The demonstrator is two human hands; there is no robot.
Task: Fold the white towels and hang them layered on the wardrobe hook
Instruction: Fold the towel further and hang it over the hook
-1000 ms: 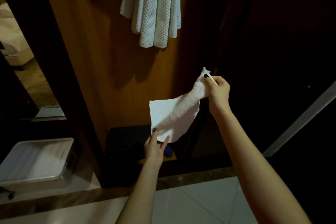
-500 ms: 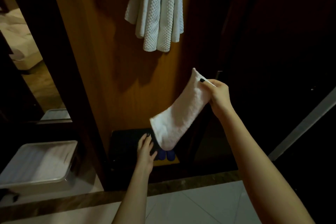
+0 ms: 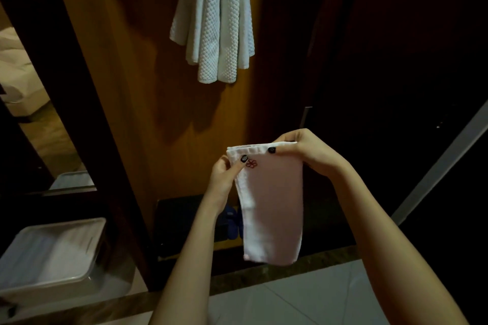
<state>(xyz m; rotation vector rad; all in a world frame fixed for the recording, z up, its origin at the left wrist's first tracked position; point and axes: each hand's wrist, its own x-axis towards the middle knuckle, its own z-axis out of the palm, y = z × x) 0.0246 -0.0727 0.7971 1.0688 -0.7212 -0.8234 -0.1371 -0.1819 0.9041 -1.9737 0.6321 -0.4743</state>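
– Up at the top hem, why are fingertips (image 3: 280, 150) of both hands clamped on the small folded white cloth towel (image 3: 272, 206)?
– Probably so it hangs flat between left hand (image 3: 224, 179) and right hand (image 3: 306, 150), layers aligned, below the white waffle-weave towels (image 3: 216, 29) already hanging on the wooden wardrobe panel (image 3: 148, 87)

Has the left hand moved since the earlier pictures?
Yes. The left hand rose from in front of the blue slippers to pinch the top corner of the folded towel, above them.
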